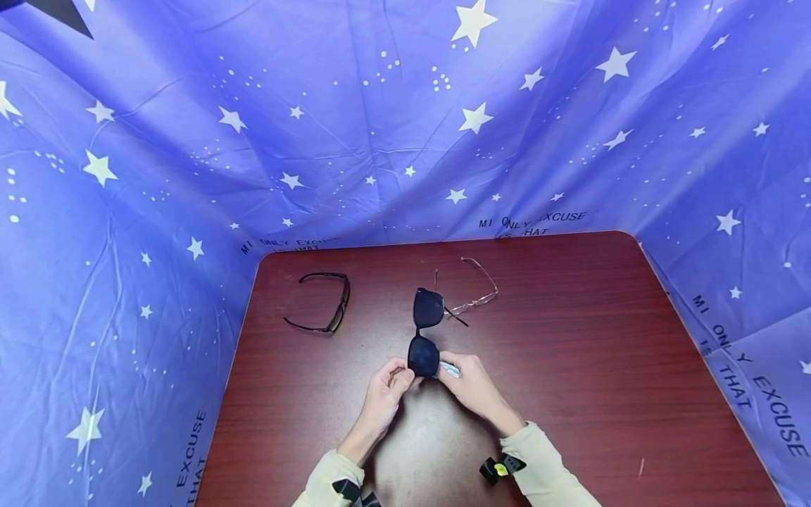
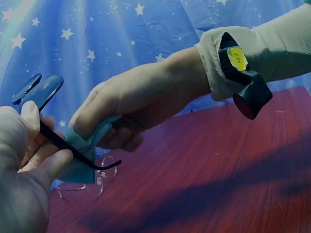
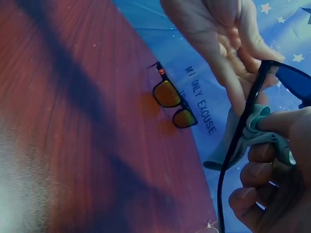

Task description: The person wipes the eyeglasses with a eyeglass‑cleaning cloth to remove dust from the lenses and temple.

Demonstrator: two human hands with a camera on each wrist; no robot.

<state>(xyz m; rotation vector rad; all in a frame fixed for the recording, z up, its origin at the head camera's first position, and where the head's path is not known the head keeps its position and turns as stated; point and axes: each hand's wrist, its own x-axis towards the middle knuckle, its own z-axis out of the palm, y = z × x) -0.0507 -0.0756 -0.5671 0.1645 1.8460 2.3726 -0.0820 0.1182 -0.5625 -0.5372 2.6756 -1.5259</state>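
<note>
Dark sunglasses (image 1: pixel 428 308) are held up over the table, one lens above the other in the head view. My left hand (image 1: pixel 384 391) pinches them at the lower lens, near the hinge. In my right hand (image 1: pixel 472 386) is a light blue cloth (image 1: pixel 450 369), pinched between thumb and fingers. The left wrist view shows the cloth (image 2: pixel 80 162) against the black temple arm (image 2: pixel 60 141). In the right wrist view the cloth (image 3: pixel 243 131) lies behind and beside that arm, partly hidden by my fingers.
Black-framed glasses with yellowish lenses (image 1: pixel 342 310) lie unfolded at the table's left. Thin clear-framed glasses (image 1: pixel 484 299) lie behind the sunglasses, partly covered by them. The reddish-brown table (image 1: pixel 602 338) is bordered by a blue star-patterned curtain (image 1: pixel 380 141).
</note>
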